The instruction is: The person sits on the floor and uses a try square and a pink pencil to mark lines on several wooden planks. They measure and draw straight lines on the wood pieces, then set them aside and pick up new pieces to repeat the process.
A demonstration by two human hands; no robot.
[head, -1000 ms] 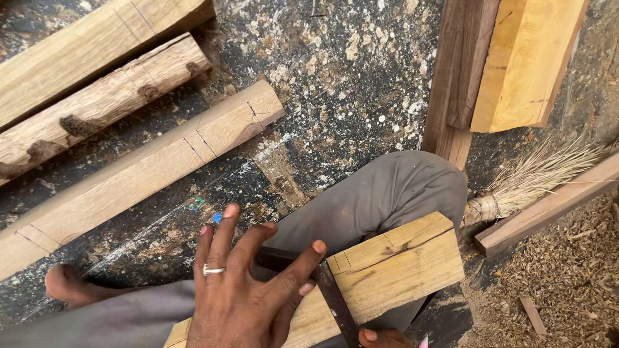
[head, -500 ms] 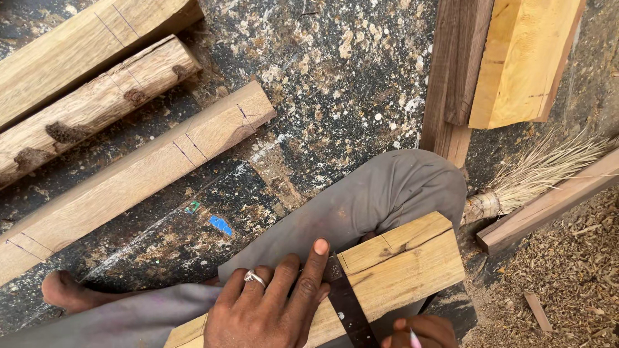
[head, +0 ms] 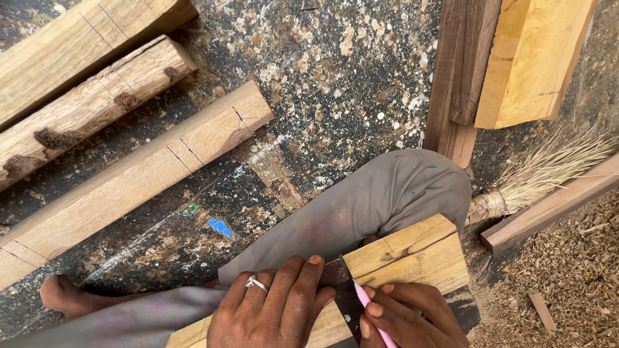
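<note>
At the near edge the left hand [head: 274,309] lies flat on the block [head: 412,258], fingers together and pressed down on the dark blade of a square [head: 342,287] that crosses the wood. A ring sits on one finger. Just beside it the right hand [head: 409,316] has its fingers pinched shut on a pink pencil [head: 369,308], the tip touching the block right against the square's edge. The block rests tilted on the person's knee [head: 380,193], which is clad in grey cloth; its far end shows a pencil line and a dark knot.

To the left a bare foot [head: 64,293] rests on the floor [head: 335,84] — dark, speckled with pale spots, with a blue scrap [head: 220,227] and a small green one near the knee.

Farther off, three beams lie slanting side by side: a marked one [head: 135,174] nearest, a rough one with notches [head: 90,103] behind it, and a third [head: 84,45] at the top edge.

On the right — a straw broom [head: 541,174] between a plank [head: 548,206] and dark boards [head: 461,71], with a pale slab [head: 535,58] leaning on them. Sawdust [head: 567,270] covers the ground at the lower right.
</note>
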